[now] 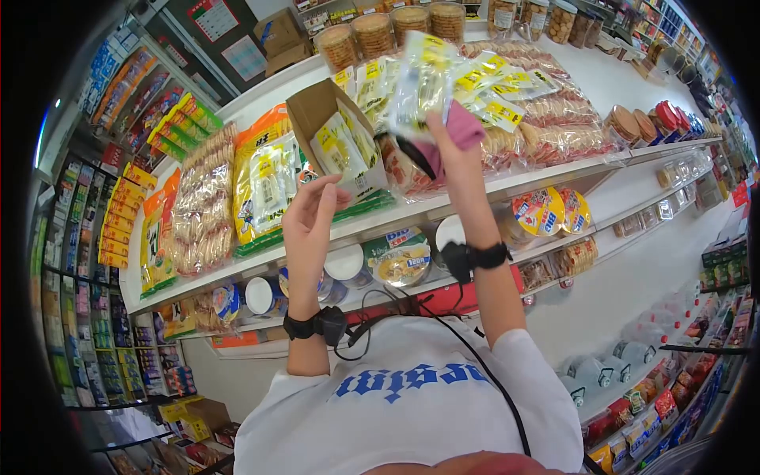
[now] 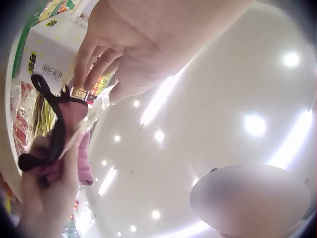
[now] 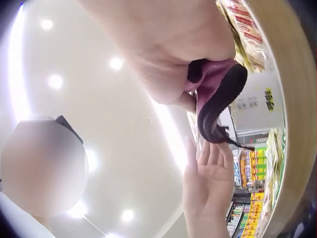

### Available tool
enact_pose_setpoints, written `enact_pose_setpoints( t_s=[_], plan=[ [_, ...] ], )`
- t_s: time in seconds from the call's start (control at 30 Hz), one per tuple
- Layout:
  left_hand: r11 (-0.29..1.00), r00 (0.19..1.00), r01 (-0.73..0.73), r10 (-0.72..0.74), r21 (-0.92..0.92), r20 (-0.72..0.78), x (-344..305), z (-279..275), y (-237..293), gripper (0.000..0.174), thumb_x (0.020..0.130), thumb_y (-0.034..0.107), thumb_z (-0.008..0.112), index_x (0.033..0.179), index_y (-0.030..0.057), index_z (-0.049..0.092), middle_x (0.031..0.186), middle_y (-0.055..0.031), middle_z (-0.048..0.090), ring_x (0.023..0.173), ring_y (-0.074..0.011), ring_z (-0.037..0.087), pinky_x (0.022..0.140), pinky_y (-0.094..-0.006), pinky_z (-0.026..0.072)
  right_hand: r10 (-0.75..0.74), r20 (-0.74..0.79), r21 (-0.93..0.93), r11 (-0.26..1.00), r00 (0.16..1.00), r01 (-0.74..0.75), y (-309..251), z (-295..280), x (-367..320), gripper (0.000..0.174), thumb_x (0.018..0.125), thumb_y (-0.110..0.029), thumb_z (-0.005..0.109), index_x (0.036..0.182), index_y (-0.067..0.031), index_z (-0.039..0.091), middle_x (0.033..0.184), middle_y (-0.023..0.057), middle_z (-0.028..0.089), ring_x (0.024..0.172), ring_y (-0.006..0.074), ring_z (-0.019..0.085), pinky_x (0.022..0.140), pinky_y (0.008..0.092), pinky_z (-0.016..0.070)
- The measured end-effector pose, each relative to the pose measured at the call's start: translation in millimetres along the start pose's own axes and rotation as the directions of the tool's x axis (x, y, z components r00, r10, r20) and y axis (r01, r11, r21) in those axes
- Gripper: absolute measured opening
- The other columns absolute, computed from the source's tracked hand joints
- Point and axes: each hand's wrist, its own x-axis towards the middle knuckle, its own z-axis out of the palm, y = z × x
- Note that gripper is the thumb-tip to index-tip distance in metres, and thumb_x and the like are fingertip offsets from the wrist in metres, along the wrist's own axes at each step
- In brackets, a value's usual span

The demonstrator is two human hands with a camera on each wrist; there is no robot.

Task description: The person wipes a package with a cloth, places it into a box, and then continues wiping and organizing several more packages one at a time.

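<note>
In the head view my right hand (image 1: pixel 448 152) grips a pink cloth with black edging (image 1: pixel 465 127), together with a clear snack packet (image 1: pixel 423 83) with a yellow top, held up above the shelf and slightly blurred. The cloth (image 3: pixel 218 87) bulges below the palm in the right wrist view, its black band curving down. My left hand (image 1: pixel 311 215) is raised with relaxed fingers and holds nothing, just in front of an open cardboard box (image 1: pixel 305 115). Similar packets (image 1: pixel 339 146) stand inside that box. From the left wrist, the left hand's fingers (image 2: pixel 99 62) reach close to the cloth.
Large orange-and-yellow bags (image 1: pixel 261 202) and bundled wafer packs (image 1: pixel 202 206) lie left of the box. More yellow-topped packets (image 1: pixel 499 83) sit on the right. Round cookie tubs (image 1: pixel 372 36) line the back; instant noodle bowls (image 1: pixel 400 257) fill the shelf below.
</note>
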Motion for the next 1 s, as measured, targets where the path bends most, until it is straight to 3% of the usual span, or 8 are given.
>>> enact_pose_setpoints(
  t_s=[0.23, 0.33, 0.37, 0.43, 0.5, 0.7, 0.8, 1.0],
  plan=[
    [0.926, 0.975, -0.209, 0.222, 0.313, -0.005, 49, -14, -9, 0.023, 0.101, 0.01, 0.061, 0.121, -0.0016, 0.065, 0.098, -0.009, 0.071, 0.092, -0.0144, 0.067, 0.084, -0.0298, 0.0537, 0.226, -0.104, 0.028, 0.974, 0.969, -0.224, 26, -24, -39, 0.042, 0.097, -0.024, 0.071, 0.13, 0.0009, 0.06, 0.123, 0.0042, 0.066, 0.113, 0.0114, 0.06, 0.099, 0.0281, 0.0451],
    [0.784, 0.961, -0.275, 0.207, 0.556, 0.184, 88, -14, -17, 0.025, 0.098, 0.01, 0.064, 0.119, -0.0017, 0.065, 0.099, -0.0133, 0.072, 0.091, -0.0169, 0.07, 0.079, -0.0323, 0.0559, 0.296, -0.115, 0.046, 0.955, 0.948, -0.293, 16, -27, -66, 0.042, 0.097, -0.023, 0.071, 0.13, 0.0003, 0.06, 0.123, 0.0042, 0.066, 0.113, 0.0116, 0.06, 0.099, 0.0276, 0.0449],
    [0.714, 0.946, -0.314, 0.179, 0.626, 0.27, 103, -11, -21, 0.026, 0.096, 0.011, 0.065, 0.119, -0.0019, 0.065, 0.1, -0.0153, 0.072, 0.09, -0.0181, 0.071, 0.078, -0.0336, 0.0568, 0.307, -0.128, 0.044, 0.952, 0.943, -0.304, 11, -26, -71, 0.042, 0.097, -0.023, 0.072, 0.13, 0.0002, 0.06, 0.123, 0.0042, 0.066, 0.113, 0.0116, 0.06, 0.099, 0.0276, 0.0449],
    [0.572, 0.947, -0.27, 0.012, 0.774, 0.322, 124, 10, -20, 0.021, 0.089, 0.011, 0.062, 0.103, -0.0044, 0.067, 0.098, -0.0302, 0.068, 0.094, -0.0405, 0.07, 0.084, -0.0472, 0.0554, 0.317, -0.144, 0.063, 0.948, 0.937, -0.311, 5, -29, -76, 0.039, 0.097, -0.019, 0.072, 0.128, 0.0, 0.061, 0.123, 0.0038, 0.066, 0.112, 0.0109, 0.061, 0.098, 0.0275, 0.0458],
    [0.345, 0.902, -0.307, -0.191, 0.887, 0.387, 152, 19, -53, 0.028, 0.087, 0.014, 0.059, 0.105, -0.0065, 0.067, 0.104, -0.0307, 0.069, 0.096, -0.0424, 0.07, 0.084, -0.0505, 0.0554, 0.306, -0.132, 0.087, 0.951, 0.943, -0.297, 2, -35, -81, 0.037, 0.097, -0.014, 0.071, 0.13, -0.0026, 0.059, 0.123, 0.0041, 0.065, 0.112, 0.0123, 0.062, 0.094, 0.0285, 0.0492],
    [0.318, 0.867, -0.161, -0.407, 0.934, 0.288, 161, 27, -63, 0.057, 0.082, 0.021, 0.062, 0.122, -0.0174, 0.051, 0.102, -0.0346, 0.069, 0.096, -0.0434, 0.071, 0.084, -0.0485, 0.0575, 0.285, -0.194, 0.112, 0.957, 0.939, -0.267, -19, -42, -98, 0.036, 0.097, -0.01, 0.069, 0.131, -0.0033, 0.059, 0.125, 0.0052, 0.064, 0.114, 0.0141, 0.063, 0.094, 0.0304, 0.0516],
    [0.362, 0.872, -0.15, -0.391, 0.92, 0.296, 162, 25, -63, 0.068, 0.082, 0.02, 0.064, 0.13, -0.0219, 0.042, 0.101, -0.0374, 0.068, 0.094, -0.0427, 0.072, 0.083, -0.0482, 0.0576, 0.27, -0.196, 0.109, 0.961, 0.943, -0.252, -18, -42, -97, 0.037, 0.098, -0.011, 0.069, 0.132, -0.0031, 0.058, 0.125, 0.0053, 0.064, 0.114, 0.0141, 0.063, 0.094, 0.0306, 0.0518],
    [0.388, 0.976, -0.216, 0.072, 0.896, 0.205, 141, 9, -67, 0.081, 0.087, 0.019, 0.065, 0.154, -0.004, 0.026, 0.088, -0.0238, 0.071, 0.083, -0.0339, 0.072, 0.075, -0.0401, 0.057, 0.313, -0.174, 0.062, 0.95, 0.934, -0.307, -6, -37, -96, 0.039, 0.098, -0.012, 0.069, 0.135, -0.0039, 0.056, 0.127, 0.0054, 0.063, 0.116, 0.0135, 0.062, 0.096, 0.0309, 0.0512]
  ],
)
